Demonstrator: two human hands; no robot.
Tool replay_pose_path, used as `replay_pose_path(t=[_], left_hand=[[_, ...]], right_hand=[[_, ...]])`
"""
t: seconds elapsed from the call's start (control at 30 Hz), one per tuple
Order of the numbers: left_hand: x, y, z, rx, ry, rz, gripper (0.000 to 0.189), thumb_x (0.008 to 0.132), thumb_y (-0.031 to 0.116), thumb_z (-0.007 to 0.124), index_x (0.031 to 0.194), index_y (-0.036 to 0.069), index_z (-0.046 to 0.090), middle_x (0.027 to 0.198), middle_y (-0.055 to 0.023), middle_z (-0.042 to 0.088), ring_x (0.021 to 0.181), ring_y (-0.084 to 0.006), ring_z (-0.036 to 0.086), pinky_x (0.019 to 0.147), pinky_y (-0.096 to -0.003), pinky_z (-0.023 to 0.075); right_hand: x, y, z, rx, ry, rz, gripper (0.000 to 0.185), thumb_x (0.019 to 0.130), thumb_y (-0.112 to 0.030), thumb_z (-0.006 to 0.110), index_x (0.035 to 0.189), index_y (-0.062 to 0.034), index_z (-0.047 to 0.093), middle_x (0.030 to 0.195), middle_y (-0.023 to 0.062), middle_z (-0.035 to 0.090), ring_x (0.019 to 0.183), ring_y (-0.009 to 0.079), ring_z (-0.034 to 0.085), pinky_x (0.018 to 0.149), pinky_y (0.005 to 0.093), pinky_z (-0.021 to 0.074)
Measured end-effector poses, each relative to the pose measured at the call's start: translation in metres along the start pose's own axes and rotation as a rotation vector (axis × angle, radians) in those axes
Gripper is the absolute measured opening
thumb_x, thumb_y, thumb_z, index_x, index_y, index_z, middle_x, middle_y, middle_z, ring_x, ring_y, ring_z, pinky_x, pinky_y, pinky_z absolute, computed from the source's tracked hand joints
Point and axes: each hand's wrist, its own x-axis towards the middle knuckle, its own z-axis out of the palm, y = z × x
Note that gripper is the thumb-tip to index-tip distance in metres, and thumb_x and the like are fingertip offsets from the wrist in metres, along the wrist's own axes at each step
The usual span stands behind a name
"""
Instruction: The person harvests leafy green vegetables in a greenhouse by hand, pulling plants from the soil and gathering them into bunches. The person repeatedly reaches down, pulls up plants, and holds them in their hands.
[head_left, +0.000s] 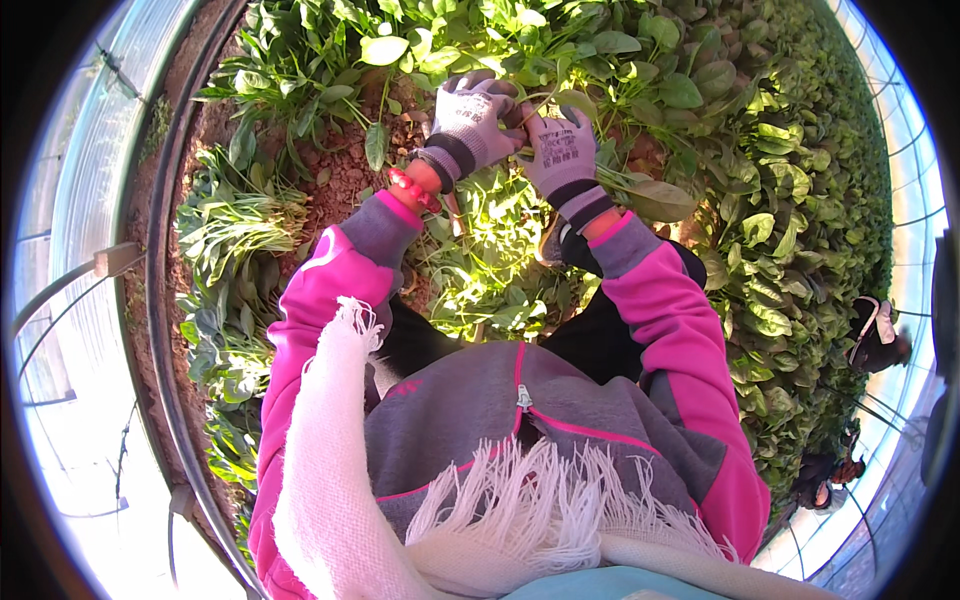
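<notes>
Both my hands wear grey-purple knit gloves with dark cuff bands and printed writing. My right hand (559, 146) is closed around the stems of a leafy green plant, probably spinach. A broad leaf (661, 199) of it hangs out past the right wrist. My left hand (474, 124) is close against the right, its curled fingers at the stems; whether they pinch one is hidden. Below the hands, cut or loose greens (495, 247) lie on the ground between my shoes. A red bead bracelet (414, 190) circles my left wrist.
Dense standing greens (780, 195) fill the far side and right. Bundles of picked greens (244, 225) lie along the left on reddish soil (345, 165). A black hose (159, 217) runs beside the plastic greenhouse wall (82, 225). Another person (821, 476) is at the right edge.
</notes>
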Motion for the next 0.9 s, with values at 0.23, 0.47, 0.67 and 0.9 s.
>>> replay_pose_path(t=[0.23,0.47,0.67,0.9], left_hand=[[0.005,-0.016,-0.001,-0.366,0.434,-0.046,0.015,0.063,0.026,0.072,0.066,0.012,0.064,0.092,0.0008,0.065,0.091,-0.0204,0.058,0.083,-0.0356,0.0412],[0.004,-0.063,-0.034,-0.072,0.320,-0.308,0.028,0.067,0.038,0.072,0.067,0.010,0.066,0.083,-0.0026,0.065,0.081,-0.0229,0.060,0.073,-0.0363,0.0441],[0.003,-0.050,-0.033,-0.720,0.172,-0.033,0.042,0.075,0.024,0.069,0.115,0.017,0.058,0.102,-0.0091,0.060,0.089,-0.0158,0.060,0.080,-0.0283,0.0468],[0.001,-0.015,-0.035,-0.725,0.082,0.256,0.032,0.079,0.006,0.065,0.110,0.002,0.058,0.099,-0.0036,0.062,0.089,-0.0113,0.057,0.078,-0.0259,0.0464]], right_hand=[[-0.003,0.005,-0.005,0.096,0.156,0.000,0.044,0.070,-0.039,0.067,0.108,-0.0179,0.056,0.093,0.0022,0.064,0.091,0.0201,0.059,0.099,0.0406,0.0298],[-0.005,0.023,-0.009,0.380,0.056,0.082,0.047,0.074,-0.037,0.065,0.115,-0.0161,0.057,0.103,0.0067,0.064,0.097,0.0215,0.059,0.099,0.0384,0.0333],[-0.003,0.042,-0.014,1.009,-0.082,0.048,0.051,0.075,-0.026,0.067,0.119,-0.0030,0.053,0.102,0.0144,0.063,0.092,0.0221,0.061,0.082,0.0315,0.0481],[-0.003,0.062,-0.004,1.287,-0.211,-0.011,0.045,0.080,-0.027,0.062,0.113,0.0027,0.055,0.096,0.0108,0.064,0.085,0.0150,0.059,0.080,0.0292,0.0473]])
